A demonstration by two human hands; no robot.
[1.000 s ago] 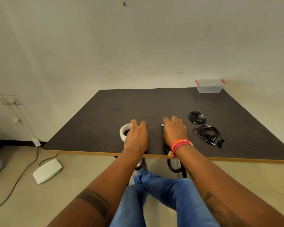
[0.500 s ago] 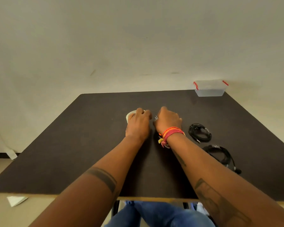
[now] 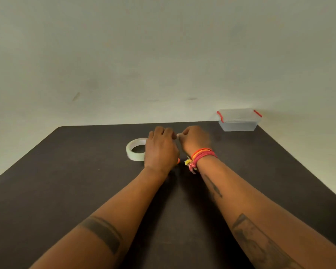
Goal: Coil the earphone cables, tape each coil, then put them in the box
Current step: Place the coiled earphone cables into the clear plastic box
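Observation:
My left hand (image 3: 161, 150) lies knuckles up on the dark table (image 3: 66, 191), fingers curled; its outer edge covers the right rim of a white tape roll (image 3: 134, 150). A small orange bit shows under its heel. My right hand (image 3: 195, 140), with red and orange threads at the wrist, is curled just to the right, thumb and forefinger meeting the left fingertips around something small and pale that I cannot identify. The clear plastic box (image 3: 239, 122) with red clips stands shut at the far right by the wall. No earphone cables are visible.
The table's back edge meets the plain wall just beyond my hands. The table's right edge runs diagonally from the box toward the near right. My forearms cross the near half of the tabletop.
Both hands have slid away from the front edge toward the back of the table, the tape roll with them. My view has come forward and the earphone coils have left it.

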